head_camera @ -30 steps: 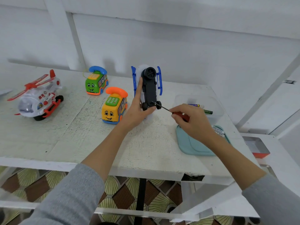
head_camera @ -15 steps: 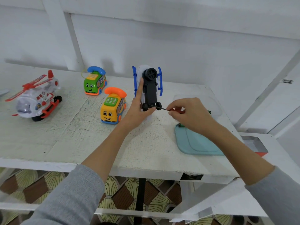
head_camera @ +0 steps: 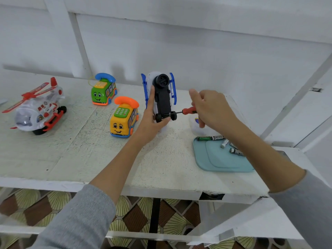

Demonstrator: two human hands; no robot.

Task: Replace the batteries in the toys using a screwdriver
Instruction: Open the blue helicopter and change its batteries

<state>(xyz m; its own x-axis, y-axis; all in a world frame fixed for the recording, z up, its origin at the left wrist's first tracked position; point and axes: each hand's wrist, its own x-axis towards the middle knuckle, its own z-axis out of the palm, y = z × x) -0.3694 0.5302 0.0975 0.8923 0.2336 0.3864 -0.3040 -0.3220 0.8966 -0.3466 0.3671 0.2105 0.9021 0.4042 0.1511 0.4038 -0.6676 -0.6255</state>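
- left hand (head_camera: pixel 152 121) grips the blue helicopter toy (head_camera: pixel 161 97), stood on end near the table's (head_camera: pixel 89 159) far edge, black underside facing the camera.
- right hand (head_camera: pixel 212 108) fingers pinch the red screwdriver (head_camera: pixel 188 111), tip at the toy's lower end by the wheels.
- batteries (head_camera: pixel 210 138) lie on the teal tray (head_camera: pixel 215 162) near the table's right edge.

Near the frame's centre, a blue-and-white toy helicopter (head_camera: pixel 160 97) stands on end, black underside and small wheels facing the camera. A red-handled screwdriver (head_camera: pixel 186 111) lies level, its tip at the underside by the wheels. At centre right, loose batteries (head_camera: pixel 210 138) lie on a pale blue mat. A yellow phone bus (head_camera: pixel 124 121), green phone bus (head_camera: pixel 103 91) and red-and-white helicopter (head_camera: pixel 37 110) sit upright left.
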